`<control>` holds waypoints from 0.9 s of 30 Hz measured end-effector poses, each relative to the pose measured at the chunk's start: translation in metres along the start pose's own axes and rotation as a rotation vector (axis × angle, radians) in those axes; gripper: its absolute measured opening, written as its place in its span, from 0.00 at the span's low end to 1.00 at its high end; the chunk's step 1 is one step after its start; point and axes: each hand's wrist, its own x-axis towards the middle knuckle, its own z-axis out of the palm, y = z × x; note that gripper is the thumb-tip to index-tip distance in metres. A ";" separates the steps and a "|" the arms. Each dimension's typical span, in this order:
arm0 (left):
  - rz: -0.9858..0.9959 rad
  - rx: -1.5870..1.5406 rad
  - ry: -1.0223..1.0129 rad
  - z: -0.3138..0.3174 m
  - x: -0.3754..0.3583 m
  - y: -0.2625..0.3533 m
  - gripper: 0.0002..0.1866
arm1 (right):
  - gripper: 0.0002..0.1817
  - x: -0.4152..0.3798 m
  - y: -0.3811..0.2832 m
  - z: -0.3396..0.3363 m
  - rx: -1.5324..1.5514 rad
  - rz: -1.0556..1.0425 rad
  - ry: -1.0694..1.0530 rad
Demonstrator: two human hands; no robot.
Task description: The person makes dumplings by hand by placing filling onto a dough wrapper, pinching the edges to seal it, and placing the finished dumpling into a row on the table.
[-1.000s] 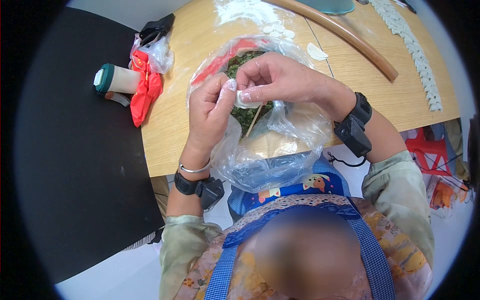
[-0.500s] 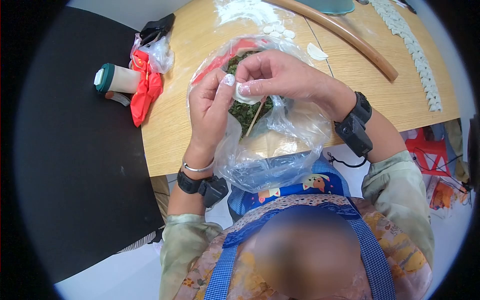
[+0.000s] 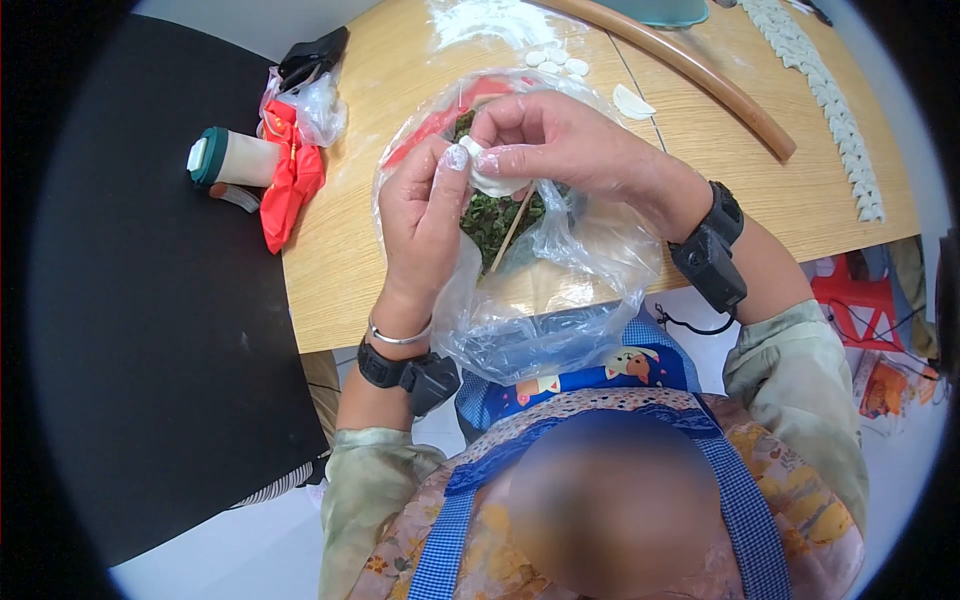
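A white dumpling (image 3: 497,184) is pinched between my two hands, above a plastic bag (image 3: 590,250) of chopped green filling (image 3: 488,222). My left hand (image 3: 428,190) grips its left edge between floury thumb and fingers. My right hand (image 3: 545,145) closes on the top edge, thumb toward me. Whether filling lies inside the dough cannot be seen. Below the dumpling, a thin wooden stick (image 3: 512,232) stands slanted in the filling. Beyond the bag lie several small dough pieces (image 3: 556,62) and a flat dough wrapper (image 3: 632,102).
A long brown rolling pin (image 3: 690,75) lies across the far right of the wooden table (image 3: 350,240). Past it runs a row of finished dumplings (image 3: 835,110). At left are a green-lidded cup (image 3: 245,158), a red bag (image 3: 290,190) and a black pouch (image 3: 315,58). Flour (image 3: 490,25) dusts the far side.
The fingers have shifted slightly along the dumpling's edge, and more of its white dough shows below the right thumb. Both hands keep hold of it over the bag.
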 end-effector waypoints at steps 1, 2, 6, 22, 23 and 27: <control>0.022 0.010 0.011 0.001 0.000 0.001 0.14 | 0.09 0.000 0.001 0.000 0.000 0.000 0.000; 0.022 0.010 0.010 0.001 0.001 0.001 0.14 | 0.09 0.001 0.002 -0.001 -0.003 -0.027 -0.011; -0.009 -0.052 -0.025 -0.006 0.001 -0.001 0.13 | 0.08 0.001 0.002 -0.003 -0.056 -0.038 -0.010; 0.021 -0.037 0.030 0.003 0.000 0.001 0.08 | 0.07 0.004 0.005 -0.004 0.103 -0.079 0.030; 0.021 -0.037 0.030 0.003 0.000 0.001 0.08 | 0.08 0.003 0.003 -0.004 0.072 -0.074 0.022; -0.008 -0.075 -0.049 -0.014 0.002 -0.005 0.11 | 0.09 0.000 -0.003 -0.001 0.089 -0.043 0.034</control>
